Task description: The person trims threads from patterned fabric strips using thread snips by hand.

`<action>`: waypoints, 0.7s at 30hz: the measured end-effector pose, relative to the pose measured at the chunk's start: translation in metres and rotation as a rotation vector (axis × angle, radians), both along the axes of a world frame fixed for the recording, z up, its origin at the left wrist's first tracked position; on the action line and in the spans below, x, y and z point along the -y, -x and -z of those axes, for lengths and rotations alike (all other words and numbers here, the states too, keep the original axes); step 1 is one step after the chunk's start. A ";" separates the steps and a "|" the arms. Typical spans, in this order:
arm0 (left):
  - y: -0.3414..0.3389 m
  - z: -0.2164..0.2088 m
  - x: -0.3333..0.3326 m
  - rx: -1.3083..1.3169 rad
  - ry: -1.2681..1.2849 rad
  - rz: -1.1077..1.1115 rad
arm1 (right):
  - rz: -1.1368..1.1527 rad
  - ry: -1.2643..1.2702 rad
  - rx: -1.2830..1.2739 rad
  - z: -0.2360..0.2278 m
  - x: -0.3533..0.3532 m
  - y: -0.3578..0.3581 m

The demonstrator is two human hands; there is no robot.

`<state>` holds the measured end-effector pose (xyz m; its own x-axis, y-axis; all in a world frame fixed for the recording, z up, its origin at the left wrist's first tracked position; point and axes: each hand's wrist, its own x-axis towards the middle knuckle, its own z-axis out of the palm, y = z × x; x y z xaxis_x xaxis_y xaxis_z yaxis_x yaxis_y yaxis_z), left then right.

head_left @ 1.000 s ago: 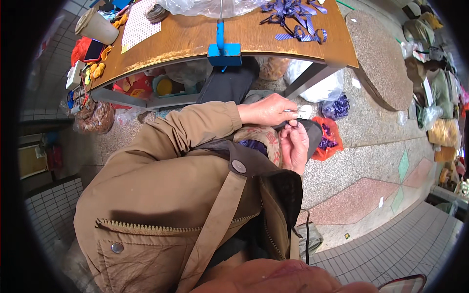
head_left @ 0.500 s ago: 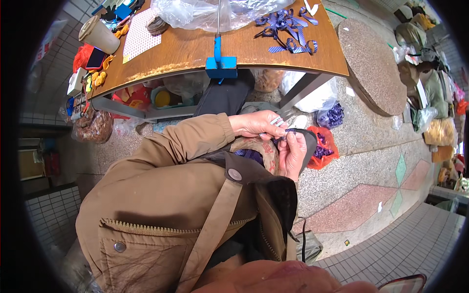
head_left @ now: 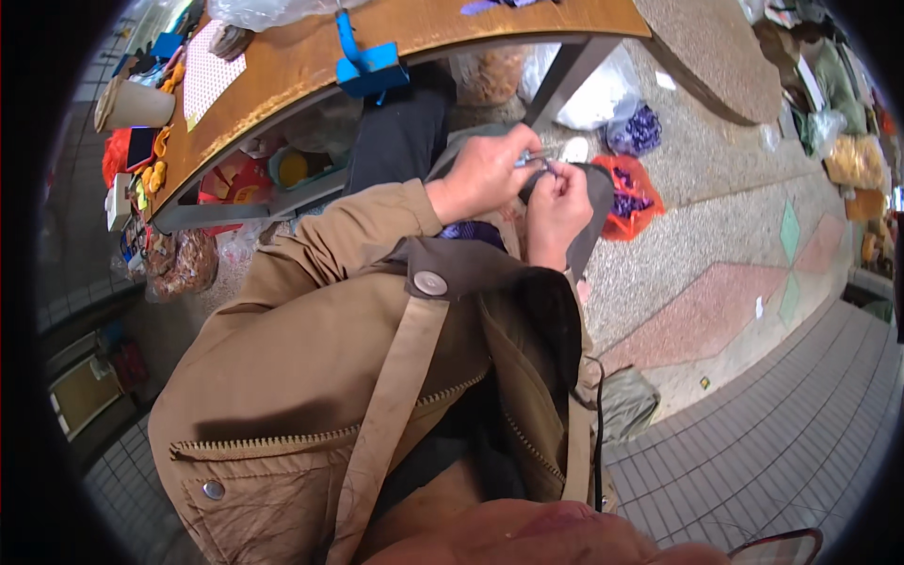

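Note:
Above my lap, my left hand (head_left: pixel 485 171) is closed around a small silver metal tool (head_left: pixel 533 158); its exact kind is mostly hidden by the fingers. My right hand (head_left: pixel 557 215) pinches a dark purple fabric strip (head_left: pixel 540 175) just beside the tool's tip. The two hands are close together, fingertips almost meeting. Bluish-purple striped fabric (head_left: pixel 473 232) lies on my lap below the left wrist, partly covered by my sleeve and coat.
A wooden table (head_left: pixel 282 89) stands ahead, with a blue clamp (head_left: pixel 373 69) at its edge and a lidded cup (head_left: pixel 134 105) at left. On the floor to the right are a red bag (head_left: pixel 633 200) of purple pieces and a clear bag (head_left: pixel 635 132) of more.
The view has shifted, so the table sits higher and further left. My left hand has turned, and the silver tool now projects from its fingers toward the strip in my right hand.

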<state>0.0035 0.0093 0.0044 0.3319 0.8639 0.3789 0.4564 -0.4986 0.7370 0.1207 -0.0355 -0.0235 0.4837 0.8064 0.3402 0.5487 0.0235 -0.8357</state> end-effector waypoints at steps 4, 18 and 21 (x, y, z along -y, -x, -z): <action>0.005 0.003 -0.005 -0.084 -0.073 -0.021 | -0.121 0.107 -0.445 0.002 0.006 -0.006; 0.010 0.006 -0.005 -0.033 -0.069 0.123 | -0.394 0.218 -1.007 0.019 0.004 -0.022; 0.014 -0.003 -0.010 -0.081 0.119 0.050 | -0.356 0.169 -1.013 0.020 0.004 -0.021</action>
<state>-0.0105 0.0192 0.0076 0.4011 0.8826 0.2452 0.4932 -0.4336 0.7541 0.1416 -0.0394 -0.0433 0.2064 0.9548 -0.2139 -0.4126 -0.1133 -0.9038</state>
